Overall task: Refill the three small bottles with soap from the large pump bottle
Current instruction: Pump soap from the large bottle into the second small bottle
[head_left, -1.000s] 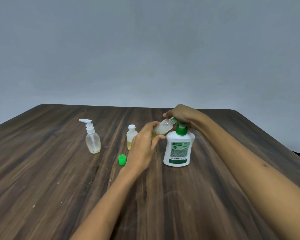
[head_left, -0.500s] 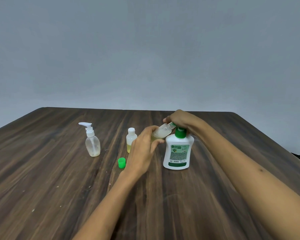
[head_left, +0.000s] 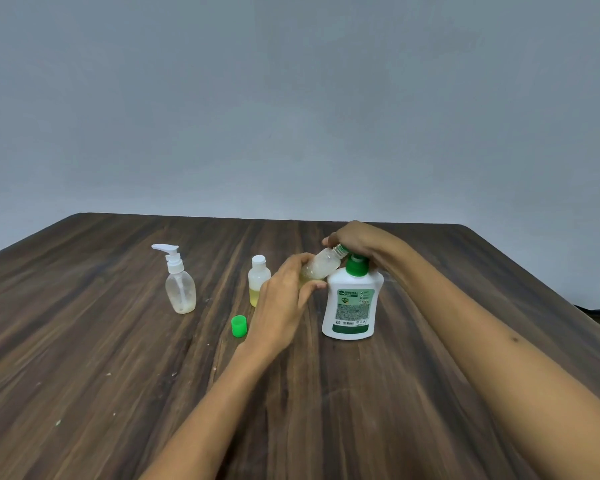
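Head view: left hand (head_left: 284,299) grips a small clear bottle (head_left: 317,268), tilted so its mouth meets the spout of the big pump bottle (head_left: 352,303) mid-table, near the far edge. Right hand (head_left: 355,239) presses the pump down. Green cap (head_left: 239,325) lies off, just left.

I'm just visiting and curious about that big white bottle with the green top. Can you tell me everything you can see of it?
The large pump bottle looks like white opaque plastic with a green collar and a green-and-white printed label whose small text is unreadable. It stands upright on the wooden table, right of centre. The right hand rests over its pump head, hiding it. The left hand holds a small clear bottle tilted, its mouth at the pump.
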